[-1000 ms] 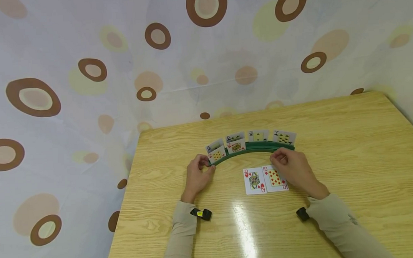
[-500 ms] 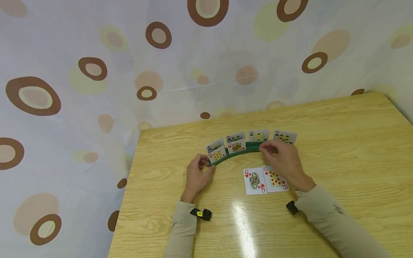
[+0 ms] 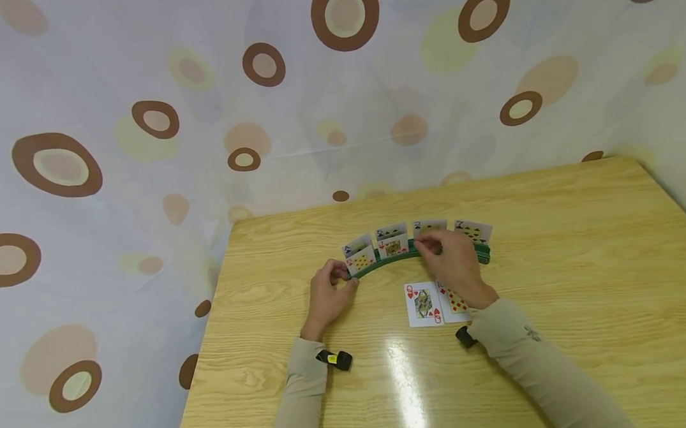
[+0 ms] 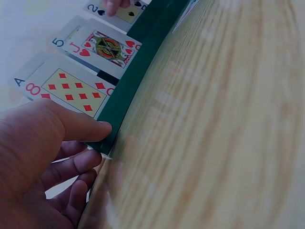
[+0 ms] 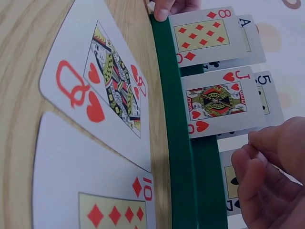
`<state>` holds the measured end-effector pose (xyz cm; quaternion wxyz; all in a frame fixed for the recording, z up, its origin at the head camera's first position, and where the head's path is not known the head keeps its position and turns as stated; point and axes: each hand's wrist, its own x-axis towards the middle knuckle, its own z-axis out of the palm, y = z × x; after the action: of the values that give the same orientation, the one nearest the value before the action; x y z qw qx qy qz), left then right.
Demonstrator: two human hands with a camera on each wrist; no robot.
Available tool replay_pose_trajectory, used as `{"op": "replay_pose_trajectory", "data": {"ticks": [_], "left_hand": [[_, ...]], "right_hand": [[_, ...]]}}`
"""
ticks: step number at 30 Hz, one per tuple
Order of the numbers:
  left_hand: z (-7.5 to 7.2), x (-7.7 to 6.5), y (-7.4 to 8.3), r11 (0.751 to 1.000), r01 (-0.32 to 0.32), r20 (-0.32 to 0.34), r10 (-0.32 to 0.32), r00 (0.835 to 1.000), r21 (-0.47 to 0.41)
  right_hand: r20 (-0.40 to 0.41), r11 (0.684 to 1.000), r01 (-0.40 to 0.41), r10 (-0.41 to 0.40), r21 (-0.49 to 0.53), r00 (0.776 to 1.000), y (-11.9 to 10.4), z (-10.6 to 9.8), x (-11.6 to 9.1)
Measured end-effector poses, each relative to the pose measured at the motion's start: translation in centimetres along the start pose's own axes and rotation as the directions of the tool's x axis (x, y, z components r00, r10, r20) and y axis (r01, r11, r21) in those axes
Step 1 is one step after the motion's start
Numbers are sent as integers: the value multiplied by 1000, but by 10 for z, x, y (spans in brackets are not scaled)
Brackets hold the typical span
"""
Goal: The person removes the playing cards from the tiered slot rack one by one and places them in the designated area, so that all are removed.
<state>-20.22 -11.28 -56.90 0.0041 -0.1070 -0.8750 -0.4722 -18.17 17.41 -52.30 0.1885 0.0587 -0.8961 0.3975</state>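
The left hand (image 3: 327,296) pinches 1 end of the green rack (image 4: 143,52), apart from the back edge of the table (image 3: 587,273), room to its right. The right hand (image 3: 453,260) bends loosely beside the jack (image 5: 217,102) (touching or not, I cannot tell). Only the head view shows the 7 (image 3: 473,232).

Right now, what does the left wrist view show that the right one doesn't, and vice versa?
Only left wrist: most of the left hand; the upper corner of the two of spades.
Only right wrist: ten of diamonds; a readable queen of hearts; most of the right hand.
Both: green card holder; eight of diamonds partly covering the ace; jack of hearts partly covering the five; part of the two and each hand.
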Motion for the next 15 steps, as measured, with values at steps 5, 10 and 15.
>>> {"op": "replay_pose_trajectory", "data": {"ticks": [5, 10, 15], "left_hand": [[-1, 0, -1, 1000, -3, 2, 3, 1000, -6], [-1, 1, 0, 1000, -10, -2, 10, 1000, -6], [0, 0, 0, 1000, -7, -1, 7, 1000, -4]], "right_hand": [[-25, 1000, 9, -9, 8, 1000, -2, 7, 5], [-20, 1000, -4, 4, 11, 1000, -4, 10, 8], [-11, 999, -39, 39, 3, 999, -3, 14, 8]]}}
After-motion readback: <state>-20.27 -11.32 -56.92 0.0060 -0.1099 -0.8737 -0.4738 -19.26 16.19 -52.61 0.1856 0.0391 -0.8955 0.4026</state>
